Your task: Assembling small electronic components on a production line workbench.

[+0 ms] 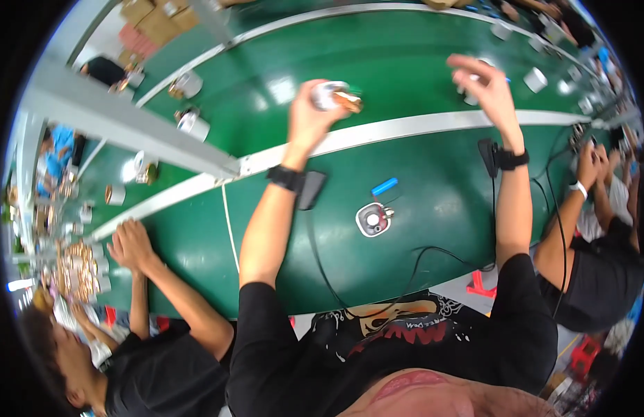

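My left hand (307,119) is closed around a white cylindrical part (325,96) with copper-coloured innards at its right end, held up over the green belt. The copper end is blurred. Farther right, my right hand (490,94) reaches over the belt with its fingers stretched apart. Just beneath those fingers is a small white part (471,99), mostly hidden by them; I see no grip on it. Between my forearms, a white rounded-square housing (364,221) with dark and red innards lies on the green table. Beside it is a blue cylinder (384,186), apparently a battery, on a thin wire.
A pale metal rail (405,126) separates table and belt, meeting a slanted grey post (148,125) on the left. Black cables (315,250) trail from my wrist straps. Other white cylinders (535,80) stand on the belt. A co-worker's hands (133,247) rest at left; another person sits right.
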The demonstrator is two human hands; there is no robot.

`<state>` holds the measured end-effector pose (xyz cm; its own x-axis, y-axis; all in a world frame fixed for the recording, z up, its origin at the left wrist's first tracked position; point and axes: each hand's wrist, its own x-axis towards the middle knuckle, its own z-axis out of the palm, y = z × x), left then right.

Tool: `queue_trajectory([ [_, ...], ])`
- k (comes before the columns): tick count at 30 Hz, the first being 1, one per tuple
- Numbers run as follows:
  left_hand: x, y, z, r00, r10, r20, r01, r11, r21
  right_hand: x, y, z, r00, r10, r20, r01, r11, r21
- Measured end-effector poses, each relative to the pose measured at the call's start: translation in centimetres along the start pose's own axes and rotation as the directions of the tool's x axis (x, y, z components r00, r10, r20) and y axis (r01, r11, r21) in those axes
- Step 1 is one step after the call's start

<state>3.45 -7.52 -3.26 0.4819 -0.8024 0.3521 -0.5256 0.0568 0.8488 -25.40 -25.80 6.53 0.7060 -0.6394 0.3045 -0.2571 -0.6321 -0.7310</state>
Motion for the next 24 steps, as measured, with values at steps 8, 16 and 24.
queue_trajectory([
  [8,1.7,-6.6,-5.6,0.975,-0.062,-0.213,0.062,0.998,-0.008,-0.7,15.6,-6.4,0.887,0.287,-0.361,-0.324,0.945,-0.046],
  [16,0.2,-0.1,-9.8,0.975,-0.219,-0.026,0.207,0.873,0.441,-0.2,8.9,-1.0,1.000,-0.015,-0.015,0.012,0.985,-0.171],
  [24,-0.9,7.8,-2.0,0.987,0.112,0.118,-0.137,0.961,0.238,0.9,3.8,4.4,0.964,0.263,0.033,-0.264,0.964,0.035],
])
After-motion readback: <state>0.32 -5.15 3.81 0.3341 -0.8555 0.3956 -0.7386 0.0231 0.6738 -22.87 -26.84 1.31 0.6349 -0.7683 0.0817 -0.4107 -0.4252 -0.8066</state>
